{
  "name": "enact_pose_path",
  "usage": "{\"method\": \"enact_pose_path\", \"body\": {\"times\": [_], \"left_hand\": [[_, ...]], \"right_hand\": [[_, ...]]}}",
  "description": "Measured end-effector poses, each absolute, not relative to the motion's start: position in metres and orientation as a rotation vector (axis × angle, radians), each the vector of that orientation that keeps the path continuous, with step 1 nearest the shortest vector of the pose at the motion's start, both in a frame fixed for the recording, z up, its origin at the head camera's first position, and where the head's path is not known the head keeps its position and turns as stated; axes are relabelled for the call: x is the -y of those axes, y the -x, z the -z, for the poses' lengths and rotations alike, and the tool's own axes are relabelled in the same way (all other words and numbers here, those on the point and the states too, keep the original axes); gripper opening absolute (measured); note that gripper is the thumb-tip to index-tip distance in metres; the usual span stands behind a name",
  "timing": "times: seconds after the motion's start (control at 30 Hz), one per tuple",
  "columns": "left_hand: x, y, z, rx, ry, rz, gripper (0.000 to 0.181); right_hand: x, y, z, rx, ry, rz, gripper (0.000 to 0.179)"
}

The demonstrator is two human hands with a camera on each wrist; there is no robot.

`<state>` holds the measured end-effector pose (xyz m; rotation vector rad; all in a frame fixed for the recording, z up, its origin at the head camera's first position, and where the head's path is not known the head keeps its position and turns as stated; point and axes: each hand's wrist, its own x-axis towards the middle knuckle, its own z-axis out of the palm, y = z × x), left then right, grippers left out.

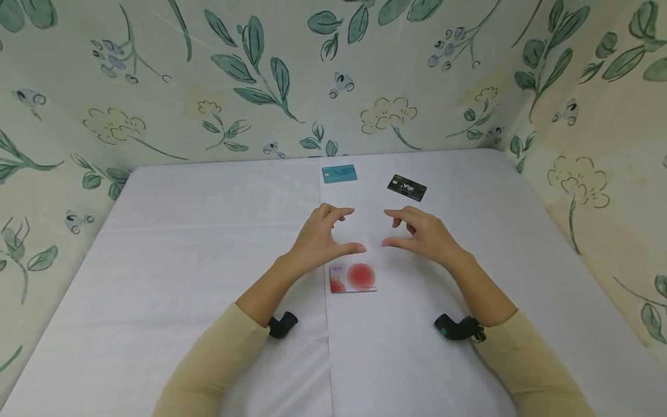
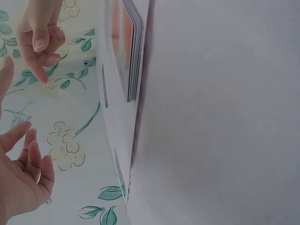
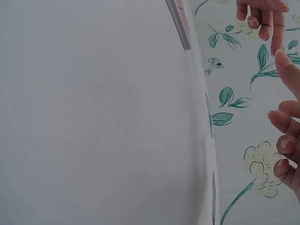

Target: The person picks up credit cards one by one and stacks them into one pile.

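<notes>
My left hand (image 1: 319, 238) hovers above the white table, thumb and index finger spread apart, holding nothing. Facing it, my right hand (image 1: 424, 234) is held the same way, with a gap between both hands' fingertips. Just below the left thumb in the head view lies a stack of cards (image 1: 353, 278), the top one pale pink with red round shapes. Several layers show along the stack's edge (image 2: 134, 56) in the left wrist view. Beyond the hands, a blue VIP card (image 1: 340, 174) and a black VIP card (image 1: 407, 187) lie flat and apart.
A white cloth (image 1: 208, 255) with a lengthwise crease covers the table. Behind the table and along its sides hang leaf-and-flower patterned curtains or walls (image 1: 312, 75). Dark wrist-worn devices (image 1: 283, 325) sit near both sleeves.
</notes>
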<state>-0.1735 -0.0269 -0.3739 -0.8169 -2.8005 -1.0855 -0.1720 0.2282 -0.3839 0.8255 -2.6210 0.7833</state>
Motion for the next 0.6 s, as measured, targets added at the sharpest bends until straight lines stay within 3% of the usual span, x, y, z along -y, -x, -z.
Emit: {"method": "enact_pose_path", "body": {"times": [0.6], "left_hand": [[0.0, 0.209, 0.357, 2.878, 0.877, 0.71, 0.085]], "right_hand": [[-0.258, 0.195, 0.38, 2.752, -0.511, -0.662, 0.063]]}}
